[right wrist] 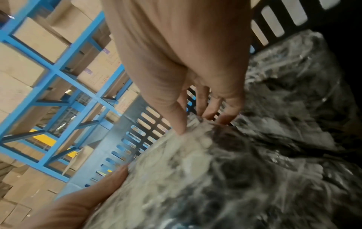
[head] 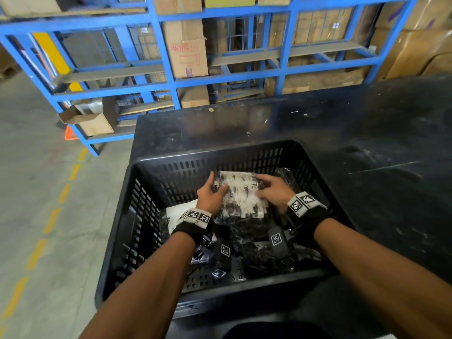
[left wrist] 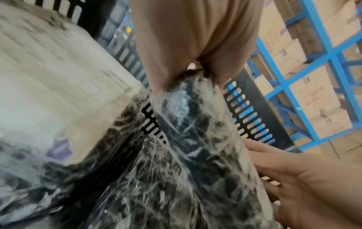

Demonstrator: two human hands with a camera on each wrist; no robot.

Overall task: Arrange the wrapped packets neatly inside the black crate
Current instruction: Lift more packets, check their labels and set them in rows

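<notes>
Wrapped packet (head: 241, 195), clear film over a black-and-white patterned content, sits in the far half of the black crate (head: 137, 204), lying on top of other wrapped packets (head: 259, 243) that cover the crate floor toward the near wall. Left hand (head: 210, 195) clamps the packet's left edge, fingers curled along the far-left corner and thumb lying over the top face. Right hand (head: 274, 189) holds the right edge, fingertips pressed into the film at the far-right corner; the right wrist view shows the fingers (right wrist: 182, 122) digging into the wrapping. Hands are apart, one on each side of the same packet. A white flat packet (head: 179, 211) lies just left of the left wrist, near the crate's left wall; the left wrist view shows it as a pale block (left wrist: 58, 80), blurred. Another dark glossy packet (head: 285, 173) rests in the far-right corner of the crate. Crate stands at the near-left corner of a black table (head: 367, 133). Blue shelving (head: 168, 69) with cardboard boxes (head: 187, 52) stands beyond the table's far edge.
</notes>
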